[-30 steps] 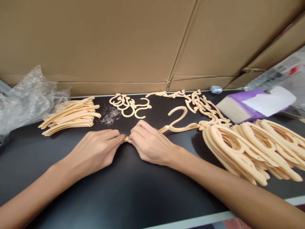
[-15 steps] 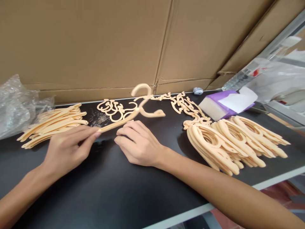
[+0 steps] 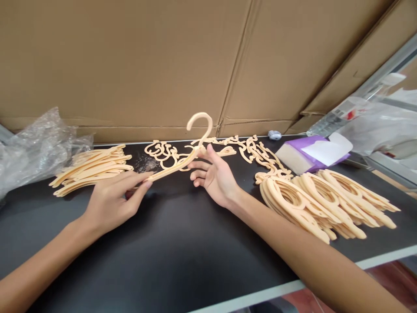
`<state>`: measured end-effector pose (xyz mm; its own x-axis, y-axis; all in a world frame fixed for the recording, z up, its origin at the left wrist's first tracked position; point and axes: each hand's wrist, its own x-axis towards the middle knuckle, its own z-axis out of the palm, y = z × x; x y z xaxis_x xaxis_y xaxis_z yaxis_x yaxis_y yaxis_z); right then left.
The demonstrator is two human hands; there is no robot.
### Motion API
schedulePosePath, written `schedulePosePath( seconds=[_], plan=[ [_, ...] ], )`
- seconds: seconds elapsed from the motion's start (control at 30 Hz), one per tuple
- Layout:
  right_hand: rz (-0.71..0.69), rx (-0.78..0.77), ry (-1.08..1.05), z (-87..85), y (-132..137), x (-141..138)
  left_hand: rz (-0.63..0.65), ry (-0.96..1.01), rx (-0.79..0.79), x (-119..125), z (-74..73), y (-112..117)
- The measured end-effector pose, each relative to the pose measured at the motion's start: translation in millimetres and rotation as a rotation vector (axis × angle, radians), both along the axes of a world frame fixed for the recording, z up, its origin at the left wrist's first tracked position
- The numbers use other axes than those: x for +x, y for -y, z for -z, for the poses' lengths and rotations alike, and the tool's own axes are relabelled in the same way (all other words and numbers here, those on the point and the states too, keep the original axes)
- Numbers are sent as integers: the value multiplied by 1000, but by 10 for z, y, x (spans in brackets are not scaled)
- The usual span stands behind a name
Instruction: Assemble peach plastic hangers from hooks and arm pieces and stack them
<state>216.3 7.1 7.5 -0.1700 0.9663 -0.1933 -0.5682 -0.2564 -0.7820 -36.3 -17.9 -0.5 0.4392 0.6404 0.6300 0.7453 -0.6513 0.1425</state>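
**A:** While the left hand (image 3: 112, 202) pinches, what sits between its fingers?

**B:** The low end of a hanger (image 3: 171, 168), nipped between thumb and forefinger. The other fingers curl loosely beneath.

**A:** And the right hand (image 3: 216, 176)?

**B:** It is open, palm up, fingers spread. One fingertip touches the hanger just below its hook (image 3: 199, 114), but nothing is gripped.

**A:** How does the hanger lie?

**B:** Its long axis rises from the left pinch, up and rightward to the right hand, and it is clear of the table (image 3: 169, 256). The hook stands upright at the far end, above the right fingers. The left hand carries the weight, and the right hand is nearer the hook.

**A:** What lies around them?

**B:** Just beyond the hanger, loose hooks (image 3: 164, 152) lie scattered on the table. Left of the left hand sits a stack of arms (image 3: 91, 167), beside a crumpled bag (image 3: 35, 143). Right of the right forearm there is a fanned pile of hangers (image 3: 325, 198), with a purple pack (image 3: 304, 152) behind it. Cardboard (image 3: 146, 65) walls off the back.
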Motion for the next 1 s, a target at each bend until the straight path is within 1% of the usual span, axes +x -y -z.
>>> schedulePosePath(
  seconds=[0.07,0.17,0.3,0.4,0.47,0.53,0.6,0.63,0.7,0.77,0.8,0.83,0.9,1.0],
  plan=[
    [37,-67,-62,-25,0,3,1,-46,30,0,40,-6],
    [107,-132,-131,-42,-19,12,-43,-133,82,-26,48,-26],
    [212,-122,-175,-47,-57,52,-138,-223,165,-70,-7,-37],
    [288,-103,-208,-53,-69,91,-267,-264,316,-102,-58,24],
    [324,-100,-229,-64,-71,112,-307,-291,416,-116,-86,99],
    [350,-96,-244,-79,-72,127,-288,-312,516,-108,-109,174],
    [375,-99,-251,-96,-76,140,-208,-284,566,-70,-124,217],
    [386,-104,-253,-104,-79,146,-174,-258,546,-43,-128,220],
    [400,-112,-253,-114,-85,154,-166,-218,408,10,-127,188],
    [398,-108,-251,-113,-86,154,-234,-212,247,39,-114,128],
    [392,-105,-249,-108,-85,149,-262,-202,199,43,-105,98],
    [384,-105,-243,-101,-80,139,-279,-186,174,41,-96,73],
    [358,-108,-215,-83,-61,105,-290,-151,181,34,-80,47],
    [293,-102,-131,-63,0,18,-258,-141,204,53,-57,62]
  ],
)
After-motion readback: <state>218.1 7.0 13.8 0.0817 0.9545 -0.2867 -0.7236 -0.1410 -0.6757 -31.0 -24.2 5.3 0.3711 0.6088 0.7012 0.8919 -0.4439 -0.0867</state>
